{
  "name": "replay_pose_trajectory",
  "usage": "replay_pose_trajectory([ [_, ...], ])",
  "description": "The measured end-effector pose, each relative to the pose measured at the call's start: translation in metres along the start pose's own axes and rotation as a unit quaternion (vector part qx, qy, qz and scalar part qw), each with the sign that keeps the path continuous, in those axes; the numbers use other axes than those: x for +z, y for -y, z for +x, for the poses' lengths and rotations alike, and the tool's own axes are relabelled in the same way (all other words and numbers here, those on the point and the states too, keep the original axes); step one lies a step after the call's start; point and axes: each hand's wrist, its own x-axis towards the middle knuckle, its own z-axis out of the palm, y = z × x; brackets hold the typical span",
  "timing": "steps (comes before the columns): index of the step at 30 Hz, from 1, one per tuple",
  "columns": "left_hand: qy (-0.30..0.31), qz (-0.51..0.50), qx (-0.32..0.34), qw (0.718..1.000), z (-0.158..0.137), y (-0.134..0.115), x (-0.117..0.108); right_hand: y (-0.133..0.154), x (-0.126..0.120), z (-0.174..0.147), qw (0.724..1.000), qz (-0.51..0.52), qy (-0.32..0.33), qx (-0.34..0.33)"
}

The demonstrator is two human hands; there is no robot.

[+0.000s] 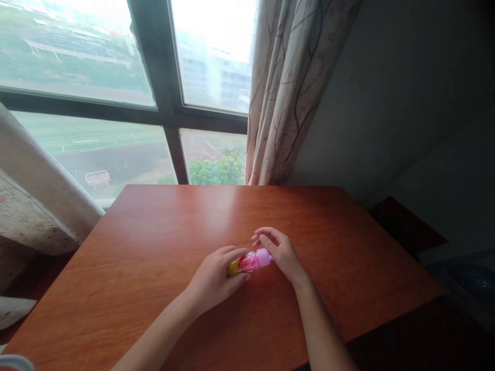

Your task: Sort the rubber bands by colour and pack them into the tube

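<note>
A small bottle (247, 263) with a yellow, red and white pattern lies tilted on its side just above or on the wooden table (154, 247); I cannot tell whether it touches the top. Its pink cap (264, 257) points to the right. My left hand (218, 270) grips the bottle's patterned body, thumb on the near side and fingers on the far side. At the cap end, my right hand (281, 252) is loosely curved with its fingers apart, its thumb side against or very near the cap's tip. Nothing shows between the right fingers.
Beyond the table is a large window (166, 111) with a dark frame. Patterned curtains hang at the right (286, 77) and left (42, 196). A pale curved rim (17, 361) shows at the bottom left corner. Right of the table is a dark area with indistinct objects.
</note>
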Motion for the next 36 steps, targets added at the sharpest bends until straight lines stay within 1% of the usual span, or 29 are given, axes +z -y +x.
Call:
replay_pose_trajectory([
  [3,-0.038,-0.039,-0.021,0.998,0.002,0.004,-0.002,0.009,0.001,-0.004,0.999,0.027,0.034,-0.015],
  [6,-0.07,-0.078,-0.033,0.994,0.004,0.007,-0.004,0.012,0.0,-0.005,0.998,0.001,0.062,-0.009],
  [8,-0.076,-0.093,-0.039,0.992,0.005,0.009,-0.005,0.01,-0.001,-0.005,0.998,-0.014,0.067,0.0],
  [11,-0.071,-0.098,-0.044,0.992,0.005,0.009,-0.005,0.005,-0.001,-0.004,0.998,-0.047,0.048,0.001],
  [14,-0.048,-0.078,-0.041,0.995,0.004,0.006,-0.004,0.001,-0.001,-0.002,0.997,-0.066,0.033,-0.007],
  [18,0.009,-0.043,-0.021,0.999,0.002,-0.003,-0.002,0.0,0.002,-0.001,0.999,-0.043,0.02,-0.018],
  [20,0.024,-0.044,-0.011,0.999,0.002,-0.006,-0.001,0.002,0.003,-0.001,0.999,-0.026,0.004,-0.018],
  [23,0.014,-0.069,-0.013,0.997,0.002,-0.005,0.0,0.009,0.003,-0.002,1.0,0.016,0.007,-0.018],
  [26,-0.014,-0.116,-0.037,0.992,0.003,0.001,-0.001,0.019,0.001,-0.006,0.998,0.027,0.036,-0.037],
  [28,-0.022,-0.149,-0.054,0.987,0.004,0.005,-0.002,0.023,0.0,-0.008,0.997,0.022,0.059,-0.045],
  [31,-0.023,-0.173,-0.067,0.982,0.005,0.007,-0.003,0.022,0.0,-0.008,0.995,0.028,0.09,-0.032],
  [34,-0.026,-0.159,-0.07,0.984,0.004,0.006,-0.003,0.012,0.001,-0.006,0.998,0.012,0.059,-0.022],
  [36,-0.031,-0.133,-0.071,0.988,0.004,0.004,-0.002,0.005,0.002,-0.004,0.999,-0.03,0.03,-0.025],
])
